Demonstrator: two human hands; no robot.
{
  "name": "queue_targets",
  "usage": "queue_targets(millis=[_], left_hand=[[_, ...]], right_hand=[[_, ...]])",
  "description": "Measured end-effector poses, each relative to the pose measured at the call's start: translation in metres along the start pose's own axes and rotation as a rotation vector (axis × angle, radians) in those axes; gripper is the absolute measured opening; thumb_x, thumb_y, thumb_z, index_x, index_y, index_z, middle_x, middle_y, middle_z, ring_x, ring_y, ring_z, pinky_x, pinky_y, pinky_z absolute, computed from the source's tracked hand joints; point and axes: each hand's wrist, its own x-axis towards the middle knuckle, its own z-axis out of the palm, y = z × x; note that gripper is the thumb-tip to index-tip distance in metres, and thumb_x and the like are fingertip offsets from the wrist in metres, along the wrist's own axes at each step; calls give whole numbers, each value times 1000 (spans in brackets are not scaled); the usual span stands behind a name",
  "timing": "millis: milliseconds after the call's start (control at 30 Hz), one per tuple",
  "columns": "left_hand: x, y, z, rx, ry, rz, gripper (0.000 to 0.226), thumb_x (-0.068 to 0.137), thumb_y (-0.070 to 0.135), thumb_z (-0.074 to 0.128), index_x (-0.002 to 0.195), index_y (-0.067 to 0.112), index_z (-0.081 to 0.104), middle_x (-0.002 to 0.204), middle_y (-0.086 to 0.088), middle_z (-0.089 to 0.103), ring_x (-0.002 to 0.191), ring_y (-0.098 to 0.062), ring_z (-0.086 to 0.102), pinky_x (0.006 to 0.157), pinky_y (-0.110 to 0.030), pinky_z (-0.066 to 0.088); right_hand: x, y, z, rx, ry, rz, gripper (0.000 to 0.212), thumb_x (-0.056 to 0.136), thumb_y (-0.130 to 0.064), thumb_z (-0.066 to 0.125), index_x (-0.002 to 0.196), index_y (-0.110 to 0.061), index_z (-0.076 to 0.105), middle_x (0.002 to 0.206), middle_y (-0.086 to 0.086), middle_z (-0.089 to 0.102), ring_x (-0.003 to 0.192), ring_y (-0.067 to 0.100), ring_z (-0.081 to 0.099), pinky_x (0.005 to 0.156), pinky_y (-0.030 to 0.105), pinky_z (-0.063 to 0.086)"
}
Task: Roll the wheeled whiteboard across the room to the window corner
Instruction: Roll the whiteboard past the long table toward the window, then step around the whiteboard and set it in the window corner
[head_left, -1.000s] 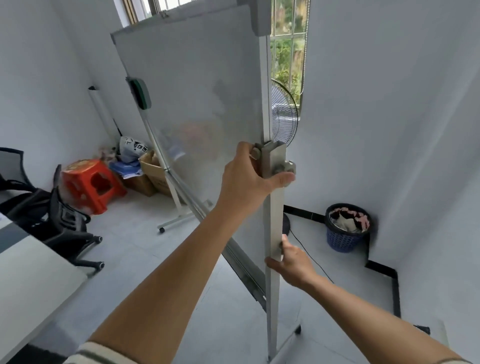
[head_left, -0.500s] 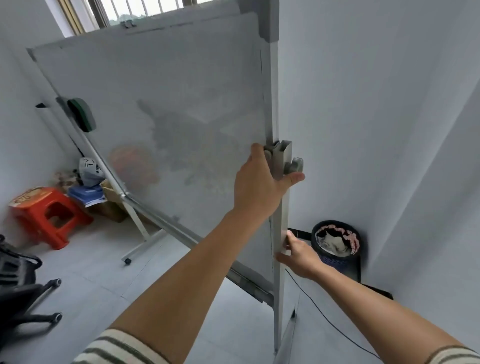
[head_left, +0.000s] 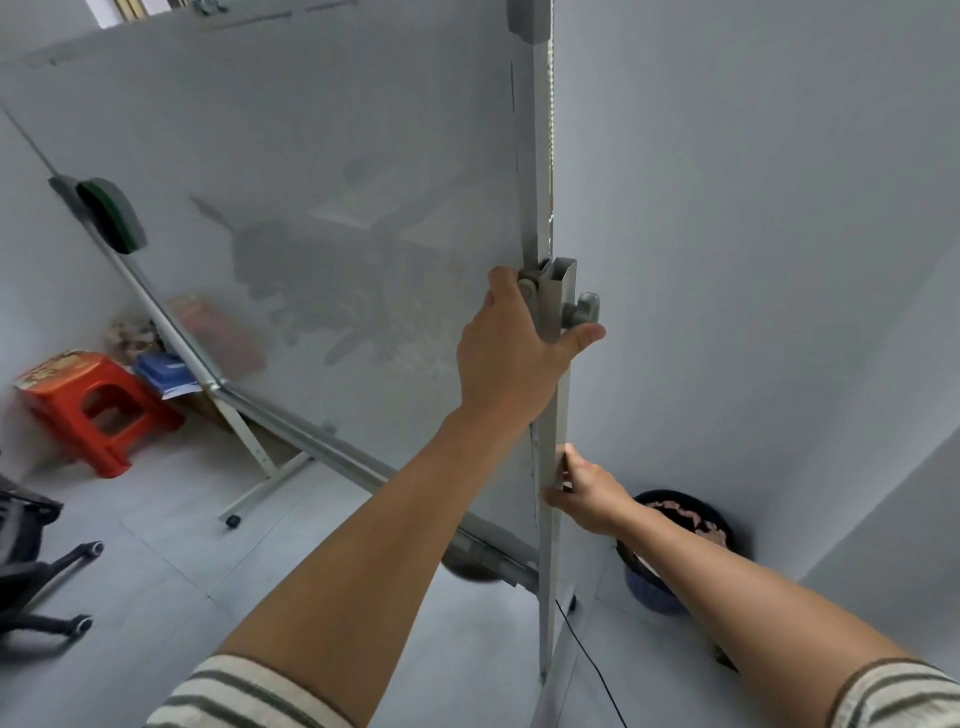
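Observation:
The wheeled whiteboard (head_left: 311, 208) fills most of the head view, its grey face tilted and turned toward me. A green eraser (head_left: 111, 215) clings to its left side. My left hand (head_left: 511, 348) grips the right upright post (head_left: 553, 415) just below the height clamp and knob. My right hand (head_left: 587, 493) holds the same post lower down, from the wall side. One stand foot with a black caster (head_left: 232, 520) rests on the floor at the left. A strip of window shows above the board's top edge.
A white wall (head_left: 753, 260) stands close on the right. A dark waste basket (head_left: 675, 551) sits at its foot, with a black cable (head_left: 592, 670) on the floor. A red stool (head_left: 88, 405), boxes and an office chair base (head_left: 47, 582) lie left.
The board has swung further to face me and now covers the window and fan. The red stool and basket have shifted in view. Both hands keep their grip on the post.

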Motion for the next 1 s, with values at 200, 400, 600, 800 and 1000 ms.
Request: queue_targets(millis=[200,400,600,800,1000], left_hand=[[30,1,26,46,8,1,73,66,63,73,108,13,40,97,-3,63,80,-23,63,68,-38,54],[35,-10,26,-51,-59,46,65,75,49,73,120,13,42,106,-4,64,87,-22,64,75,-41,56],[-10,-88,-25,-98,-294,-38,45,88,35,63,128,18,51,100,-3,63,89,-16,62,82,-32,55],[-96,-232,-121,-26,-433,-308,23,88,30,65,106,17,62,84,0,65,75,-17,62,70,-24,52],[-189,-368,-229,-8,-437,-651,17,87,30,66,101,21,63,81,-3,65,64,-13,56,57,-23,45]], right_hand=[[38,19,-19,7,-24,-13,53,65,-61,52,107,-33,38,110,1,65,104,26,62,84,52,53],[20,20,-14,-181,41,56,55,83,-70,38,105,-21,50,102,3,66,96,30,63,73,40,48],[-16,35,46,-283,-68,197,39,87,-54,48,95,-20,65,97,6,70,92,28,65,73,34,50],[-40,-11,130,-110,-106,193,28,87,-43,58,101,-21,66,93,3,73,82,18,68,75,32,53],[-53,-77,224,101,-111,210,21,87,-36,63,99,-19,64,84,-2,73,71,10,71,72,34,57]])
